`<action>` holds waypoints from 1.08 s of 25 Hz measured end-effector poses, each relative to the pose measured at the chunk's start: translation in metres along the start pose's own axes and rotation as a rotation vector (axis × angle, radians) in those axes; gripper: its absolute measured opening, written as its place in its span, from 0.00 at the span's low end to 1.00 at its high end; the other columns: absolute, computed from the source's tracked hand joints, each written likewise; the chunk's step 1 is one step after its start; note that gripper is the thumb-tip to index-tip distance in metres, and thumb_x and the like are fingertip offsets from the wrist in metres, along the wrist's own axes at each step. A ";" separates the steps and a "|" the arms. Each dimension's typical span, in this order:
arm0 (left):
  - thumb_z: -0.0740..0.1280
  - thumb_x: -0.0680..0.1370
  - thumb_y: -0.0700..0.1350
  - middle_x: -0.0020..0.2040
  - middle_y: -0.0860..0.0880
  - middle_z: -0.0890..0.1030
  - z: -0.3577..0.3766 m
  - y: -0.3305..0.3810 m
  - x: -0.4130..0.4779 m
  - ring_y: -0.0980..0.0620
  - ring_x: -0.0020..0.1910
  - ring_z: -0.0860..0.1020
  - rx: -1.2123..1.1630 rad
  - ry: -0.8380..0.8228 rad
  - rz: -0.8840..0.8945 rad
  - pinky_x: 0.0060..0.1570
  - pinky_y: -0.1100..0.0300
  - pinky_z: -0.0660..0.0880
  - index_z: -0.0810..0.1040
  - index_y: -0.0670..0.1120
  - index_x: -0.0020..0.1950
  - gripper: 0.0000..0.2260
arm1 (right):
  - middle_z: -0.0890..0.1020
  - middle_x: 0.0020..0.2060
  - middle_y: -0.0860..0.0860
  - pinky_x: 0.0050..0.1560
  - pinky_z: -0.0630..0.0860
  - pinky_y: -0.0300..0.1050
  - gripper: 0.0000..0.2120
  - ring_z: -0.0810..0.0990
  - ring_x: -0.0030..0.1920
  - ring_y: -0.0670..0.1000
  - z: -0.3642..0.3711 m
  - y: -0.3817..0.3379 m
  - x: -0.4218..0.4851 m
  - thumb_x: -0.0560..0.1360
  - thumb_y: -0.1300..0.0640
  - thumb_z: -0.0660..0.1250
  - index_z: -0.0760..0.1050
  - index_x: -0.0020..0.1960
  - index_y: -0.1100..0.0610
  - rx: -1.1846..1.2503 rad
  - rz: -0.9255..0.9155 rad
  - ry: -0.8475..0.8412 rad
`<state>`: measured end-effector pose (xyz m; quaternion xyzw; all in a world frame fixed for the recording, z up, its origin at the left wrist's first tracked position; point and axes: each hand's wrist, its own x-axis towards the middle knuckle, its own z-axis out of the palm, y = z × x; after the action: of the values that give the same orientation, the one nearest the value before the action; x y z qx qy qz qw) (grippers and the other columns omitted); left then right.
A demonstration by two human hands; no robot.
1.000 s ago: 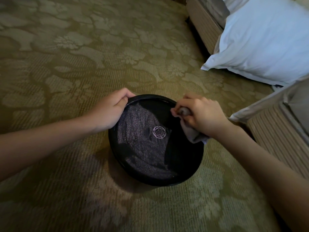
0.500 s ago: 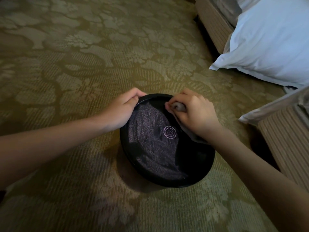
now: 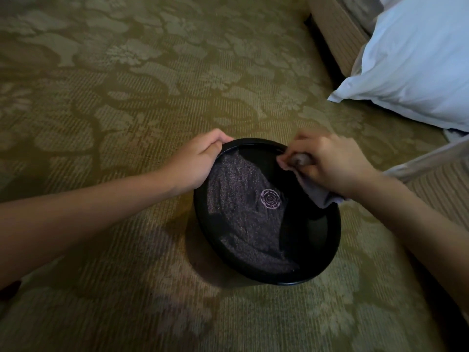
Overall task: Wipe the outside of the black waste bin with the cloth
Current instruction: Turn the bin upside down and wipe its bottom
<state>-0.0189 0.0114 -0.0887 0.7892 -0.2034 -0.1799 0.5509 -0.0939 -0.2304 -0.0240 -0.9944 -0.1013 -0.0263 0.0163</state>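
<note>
A round black waste bin (image 3: pixel 327 255) stands on the carpet below me, seen from above; its inside shows a speckled grey surface with a small round emblem. My left hand (image 3: pixel 195 161) grips the bin's rim at the upper left, thumb over the edge. My right hand (image 3: pixel 327 163) holds a bunched grey cloth (image 3: pixel 321 196) against the rim at the upper right, with a loose corner of the cloth hanging into the bin. The bin's outer wall is mostly hidden from this angle.
Patterned olive carpet (image 3: pixel 142 80) spreads all around. A white pillow (image 3: pixel 416 62) lies at the upper right against a striped bed base (image 3: pixel 337 29). More striped upholstery (image 3: pixel 441 189) with a pale sheet edge sits at the right, close to my right forearm.
My right hand has slid the cloth a little leftward along the top rim. My left hand keeps its grip on the rim. The view has shifted slightly.
</note>
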 end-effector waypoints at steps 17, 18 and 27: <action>0.51 0.85 0.47 0.51 0.56 0.80 0.001 0.003 -0.002 0.62 0.47 0.78 0.081 -0.003 0.044 0.40 0.68 0.70 0.76 0.54 0.58 0.14 | 0.79 0.44 0.44 0.36 0.77 0.48 0.10 0.82 0.43 0.52 0.027 -0.041 -0.038 0.77 0.39 0.66 0.80 0.47 0.44 0.053 0.208 0.232; 0.51 0.85 0.47 0.51 0.56 0.80 0.000 0.004 -0.003 0.61 0.48 0.78 0.100 -0.009 0.050 0.43 0.65 0.71 0.76 0.54 0.58 0.14 | 0.79 0.45 0.44 0.37 0.78 0.48 0.10 0.82 0.43 0.51 0.027 -0.041 -0.038 0.78 0.39 0.66 0.80 0.47 0.44 0.062 0.205 0.238; 0.51 0.85 0.47 0.50 0.53 0.81 0.003 0.003 -0.005 0.55 0.49 0.79 0.077 -0.010 0.063 0.49 0.58 0.75 0.75 0.53 0.58 0.13 | 0.77 0.43 0.41 0.30 0.76 0.47 0.08 0.79 0.37 0.43 0.004 -0.060 -0.107 0.76 0.41 0.66 0.79 0.46 0.44 0.233 0.081 0.008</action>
<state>-0.0254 0.0106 -0.0870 0.8021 -0.2380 -0.1585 0.5243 -0.2107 -0.1930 -0.0322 -0.9889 -0.0635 -0.0174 0.1331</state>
